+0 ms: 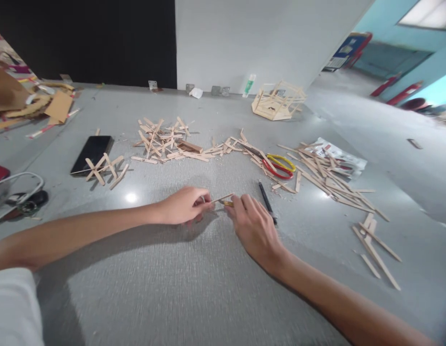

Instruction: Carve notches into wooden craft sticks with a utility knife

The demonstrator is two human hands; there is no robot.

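My left hand (185, 205) pinches a thin wooden craft stick (223, 197), which points to the right above the table. Across from it, my right hand (253, 226) is closed round a small yellowish tool (228, 203) with a dark, narrow tip. That tip is at the stick, close to my left fingertips; whether it is a blade or a pencil point I cannot tell. Just right of my right hand lies a black pen-like tool (266, 202). Scissors (279, 166) with red and yellow handles rest among loose sticks behind it.
A pile of craft sticks (165, 139) lies at the back centre, with more sticks (331, 178) at right beside a plastic packet (347, 156). A stick frame (278, 102) stands at the back. Joined sticks (100, 168) lie by a phone (91, 153). A cable (37, 178) is at left.
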